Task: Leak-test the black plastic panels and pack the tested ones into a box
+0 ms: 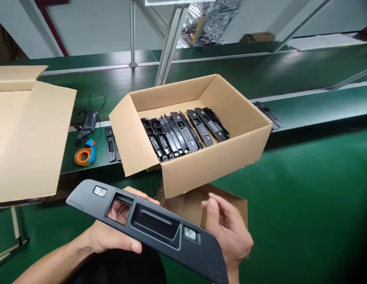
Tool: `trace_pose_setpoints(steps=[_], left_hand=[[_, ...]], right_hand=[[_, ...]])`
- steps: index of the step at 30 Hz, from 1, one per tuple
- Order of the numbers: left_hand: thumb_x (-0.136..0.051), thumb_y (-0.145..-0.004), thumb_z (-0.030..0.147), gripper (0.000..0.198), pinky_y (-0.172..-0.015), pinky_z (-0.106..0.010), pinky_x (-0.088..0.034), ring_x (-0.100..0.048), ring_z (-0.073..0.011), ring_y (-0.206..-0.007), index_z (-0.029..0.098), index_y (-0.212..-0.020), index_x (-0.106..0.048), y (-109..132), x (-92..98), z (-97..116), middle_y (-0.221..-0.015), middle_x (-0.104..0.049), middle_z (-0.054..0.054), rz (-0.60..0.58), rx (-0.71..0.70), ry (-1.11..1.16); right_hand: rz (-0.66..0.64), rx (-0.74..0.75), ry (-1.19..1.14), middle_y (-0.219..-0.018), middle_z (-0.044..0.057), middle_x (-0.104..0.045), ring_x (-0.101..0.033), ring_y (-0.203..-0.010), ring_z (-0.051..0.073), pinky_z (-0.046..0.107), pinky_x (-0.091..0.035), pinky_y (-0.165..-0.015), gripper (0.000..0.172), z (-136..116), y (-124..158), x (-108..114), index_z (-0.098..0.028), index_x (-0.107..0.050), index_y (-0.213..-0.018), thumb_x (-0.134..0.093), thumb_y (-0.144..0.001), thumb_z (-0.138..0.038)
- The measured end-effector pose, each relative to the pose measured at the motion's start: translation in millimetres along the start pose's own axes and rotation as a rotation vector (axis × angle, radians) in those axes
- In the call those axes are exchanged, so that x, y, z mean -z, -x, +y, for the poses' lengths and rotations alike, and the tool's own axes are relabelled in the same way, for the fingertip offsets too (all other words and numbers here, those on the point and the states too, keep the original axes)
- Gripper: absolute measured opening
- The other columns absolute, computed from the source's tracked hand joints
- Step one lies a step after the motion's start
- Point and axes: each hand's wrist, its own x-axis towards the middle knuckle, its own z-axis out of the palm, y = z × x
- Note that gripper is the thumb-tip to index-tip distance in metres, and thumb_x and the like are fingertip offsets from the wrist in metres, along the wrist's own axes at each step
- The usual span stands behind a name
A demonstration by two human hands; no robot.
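My left hand (112,234) grips a long black plastic trim panel (198,256) near its left half, thumb on the front edge and fingers behind. The panel is tilted, its right end lower. It has a rectangular opening, a recessed pocket and two small clear lamp windows; fingers show through the opening. My right hand (229,228) is raised just behind the panel's right end, fingers curled and thumb close to the index finger; I cannot see whether anything is pinched there. Beyond both hands, an open cardboard box (213,165) holds several similar black panels (183,132) side by side.
Another open carton (26,142) stands at left. Between the boxes lie a tape dispenser (85,156), a dark device with a cable (88,123) and a panel (110,146). A lower carton (189,207) sits under the main box. A metal post (168,47) rises behind.
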Motion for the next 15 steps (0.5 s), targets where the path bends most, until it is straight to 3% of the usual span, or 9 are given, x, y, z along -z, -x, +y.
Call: trace_pose_setpoints(steps=[3, 7, 11, 15], left_hand=[[-0.102, -0.067, 0.04, 0.073, -0.107, -0.056, -0.061, -0.076, -0.0394, -0.123, 0.027, -0.13, -0.068, -16.3, 0.9, -7.9, -0.134, -0.078, -0.016, 0.1, -0.015, -0.031], [-0.1, -0.07, 0.042, 0.076, -0.111, -0.06, -0.057, -0.075, -0.0399, -0.126, 0.03, -0.135, -0.064, -36.7, 10.2, -11.9, -0.139, -0.076, -0.015, 0.109, -0.034, -0.044], [-0.1, -0.07, 0.042, 0.076, -0.111, -0.056, -0.059, -0.073, -0.0391, -0.13, 0.029, -0.136, -0.065, -54.8, 22.6, -3.4, -0.138, -0.077, -0.014, 0.126, -0.077, -0.047], [-0.1, -0.071, 0.034, 0.069, -0.109, -0.05, -0.061, -0.075, -0.0354, -0.127, 0.028, -0.132, -0.068, -72.9, 31.9, 18.5, -0.136, -0.078, -0.013, 0.12, -0.104, -0.002]], right_hand=[[-0.117, 0.216, 0.039, -0.102, 0.01, -0.081, -0.076, -0.092, 0.029, 0.047, -0.062, -0.093, 0.03, -4.4, -67.2, -26.8, -0.025, -0.082, -0.111, -0.068, -0.101, -0.05], [-0.369, 0.359, 0.193, -0.113, 0.012, -0.081, -0.076, -0.104, 0.03, 0.048, -0.059, -0.103, 0.034, -5.7, -152.7, -83.4, -0.022, -0.079, -0.119, -0.056, -0.105, -0.043], [-0.679, 0.228, 0.673, -0.143, 0.021, -0.071, -0.067, -0.133, 0.031, 0.041, -0.048, -0.117, 0.049, -4.6, -229.1, -145.0, -0.01, -0.061, -0.15, -0.052, -0.107, -0.03], [-0.809, 0.099, 0.893, -0.143, 0.031, -0.067, -0.066, -0.137, 0.036, 0.042, -0.049, -0.114, 0.054, 8.0, -272.7, -188.5, 0.001, -0.059, -0.149, -0.061, -0.103, -0.028]])
